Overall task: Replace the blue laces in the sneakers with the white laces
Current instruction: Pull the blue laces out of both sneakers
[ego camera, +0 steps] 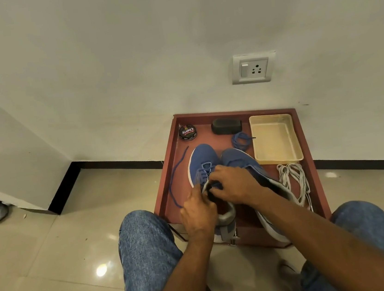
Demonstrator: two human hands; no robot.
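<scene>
**Both hands at left sneaker's lacing**

Left hand curled, gripping left sneaker collar; right hand fingers bent over blue lace, pinch hidden. White laces lie right, on tray. Right sneaker partly covered by forearm.

blue sneakers (grey heels), blue laces, white laces, cream tray, maroon table.

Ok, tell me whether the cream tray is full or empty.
Empty: the cream tray shows only its bare floor, with the white laces lying outside it.
</scene>
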